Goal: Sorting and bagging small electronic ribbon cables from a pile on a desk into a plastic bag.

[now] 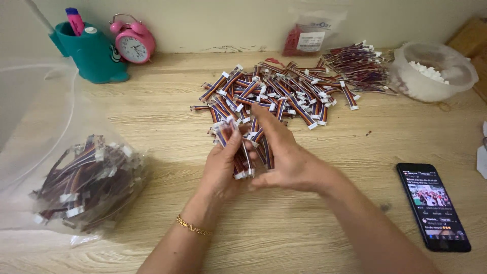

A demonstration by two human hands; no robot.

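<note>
My left hand (221,170) grips a bundle of short multicoloured ribbon cables (242,152) with white plug ends, held upright over the wooden table (314,167). My right hand (284,155) lies against the same bundle from the right, fingers stretched toward the pile and thumb under the bundle's lower white ends. Just beyond both hands spreads a loose pile of the same cables (269,94). A gold bracelet (192,226) sits on my left wrist.
A clear plastic bag of cables (83,185) lies at the left. A black phone (435,205) with a lit screen rests at the right. At the back stand a teal pen holder (91,53), a pink alarm clock (133,43), a red-filled packet (304,35), another cable heap (357,63) and a white bowl (433,71).
</note>
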